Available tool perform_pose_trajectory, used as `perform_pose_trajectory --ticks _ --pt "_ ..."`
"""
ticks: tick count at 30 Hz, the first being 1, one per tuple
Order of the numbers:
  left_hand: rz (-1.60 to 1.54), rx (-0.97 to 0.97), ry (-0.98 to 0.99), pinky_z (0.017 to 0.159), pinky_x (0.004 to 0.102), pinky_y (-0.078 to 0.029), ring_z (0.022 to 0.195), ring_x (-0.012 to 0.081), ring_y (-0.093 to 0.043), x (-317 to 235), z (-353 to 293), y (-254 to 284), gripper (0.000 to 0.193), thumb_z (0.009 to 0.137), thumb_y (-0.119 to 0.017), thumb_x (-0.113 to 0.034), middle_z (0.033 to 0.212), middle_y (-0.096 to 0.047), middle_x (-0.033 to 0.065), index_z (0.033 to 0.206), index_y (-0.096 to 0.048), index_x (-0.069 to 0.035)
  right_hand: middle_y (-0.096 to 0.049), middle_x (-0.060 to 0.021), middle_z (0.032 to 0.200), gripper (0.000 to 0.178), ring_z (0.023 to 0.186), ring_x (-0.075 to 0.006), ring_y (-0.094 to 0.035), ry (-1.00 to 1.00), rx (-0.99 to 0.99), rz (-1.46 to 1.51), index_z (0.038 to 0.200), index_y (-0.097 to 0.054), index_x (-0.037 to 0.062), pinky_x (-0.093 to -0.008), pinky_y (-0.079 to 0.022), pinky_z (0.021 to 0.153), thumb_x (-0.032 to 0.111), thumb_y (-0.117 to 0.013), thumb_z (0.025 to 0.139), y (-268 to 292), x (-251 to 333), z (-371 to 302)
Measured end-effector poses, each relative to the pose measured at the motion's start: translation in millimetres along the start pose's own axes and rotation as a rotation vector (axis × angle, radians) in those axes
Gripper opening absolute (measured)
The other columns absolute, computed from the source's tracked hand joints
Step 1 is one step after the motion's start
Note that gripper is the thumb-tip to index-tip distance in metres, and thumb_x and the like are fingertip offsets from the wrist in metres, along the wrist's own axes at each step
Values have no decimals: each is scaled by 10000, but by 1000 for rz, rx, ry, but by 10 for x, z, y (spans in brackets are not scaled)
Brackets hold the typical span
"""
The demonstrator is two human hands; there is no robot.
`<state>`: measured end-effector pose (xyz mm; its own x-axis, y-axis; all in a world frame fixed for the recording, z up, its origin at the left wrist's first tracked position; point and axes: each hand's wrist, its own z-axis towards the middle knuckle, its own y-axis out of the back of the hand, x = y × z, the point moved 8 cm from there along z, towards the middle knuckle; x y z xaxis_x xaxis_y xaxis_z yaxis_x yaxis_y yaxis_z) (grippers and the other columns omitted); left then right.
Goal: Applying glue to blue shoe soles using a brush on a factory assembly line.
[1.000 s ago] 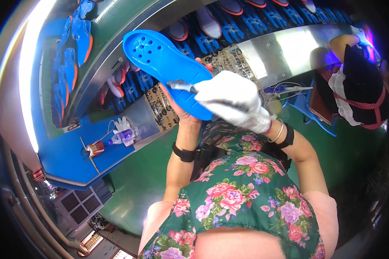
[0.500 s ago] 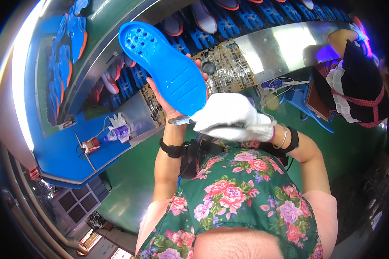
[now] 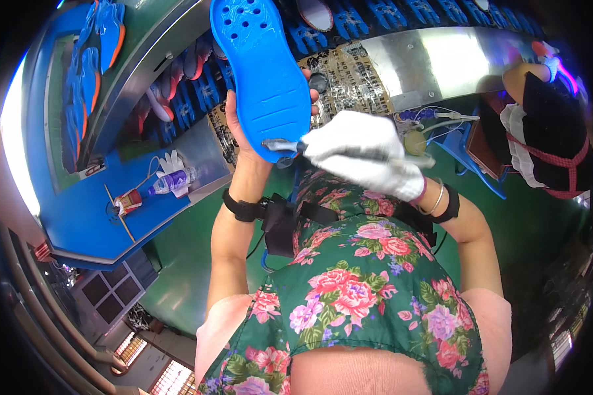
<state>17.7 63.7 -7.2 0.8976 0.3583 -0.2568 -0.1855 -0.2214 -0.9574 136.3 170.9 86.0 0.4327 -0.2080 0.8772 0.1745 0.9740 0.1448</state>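
Note:
A blue shoe sole [image 3: 265, 82], with round holes at one end and thin grooves across the other, rests in my bare left hand [image 3: 238, 130]. That hand wraps it from beneath, thumb along one edge and fingertips showing at the other. My right hand [image 3: 361, 150], in a white glove, is closed around a brush [image 3: 282, 145]. The dark, wet-looking bristles lie over the grooved end of the sole, near its lower rim. The brush's pale handle sticks out past the glove towards my right wrist. The sole's surface looks shiny and wet in places.
Beyond my hands, a conveyor carries shoes and blue holders [image 3: 349, 23] behind a metal ledge [image 3: 441, 59]. At left, a blue table [image 3: 79, 227] bears a purple-labelled bottle [image 3: 171, 182], a red cup [image 3: 128, 202] and a white glove [image 3: 171, 161]. Another person [image 3: 547, 131] works at right.
The sole has moved up and slightly right and stands more upright. The brush's bristles have come from beside the lower edge onto the sole's grooved end.

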Motion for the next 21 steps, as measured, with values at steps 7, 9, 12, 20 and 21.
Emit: perform_pose_trajectory --ticks 7,9,12,20,21 --pt "-36 53 61 962 557 -564 1209 481 -568 5 -76 -79 1150 809 -627 -745 1441 -429 319 1570 -229 20 -773 -75 978 119 912 -185 -735 -288 113 438 935 -785 53 -324 -592 818 54 -812 819 -175 -12 -151" --pt "10 25 116 945 540 -574 1192 466 -556 31 -70 -110 1182 784 -682 -729 1360 -466 328 1551 -226 45 -772 -134 1007 127 910 -217 -742 -343 -1 406 927 -791 31 -357 -602 828 -5 -806 806 -42 -86 -83" --pt "55 -116 92 964 598 -550 1230 533 -553 47 -78 -115 1055 886 -602 -638 1490 -393 366 1591 -182 25 -772 -122 1031 161 881 -233 -739 -44 -24 27 954 -791 56 -352 -587 786 14 -810 800 41 76 4" --pt "86 -139 198 1058 606 -483 1238 459 -601 -63 -82 -14 697 963 -571 -455 1430 -545 302 1460 -480 25 -775 -99 1052 254 863 -255 -731 129 210 17 1005 -798 125 -361 -575 733 52 -836 764 -143 245 -109" --pt "84 -143 195 1058 606 -483 1238 459 -601 -66 -96 -37 697 963 -571 -455 1430 -545 302 1460 -480 25 -779 -100 1025 228 863 -255 -734 59 210 203 982 -804 122 -362 -576 735 51 -839 767 -112 219 -64"
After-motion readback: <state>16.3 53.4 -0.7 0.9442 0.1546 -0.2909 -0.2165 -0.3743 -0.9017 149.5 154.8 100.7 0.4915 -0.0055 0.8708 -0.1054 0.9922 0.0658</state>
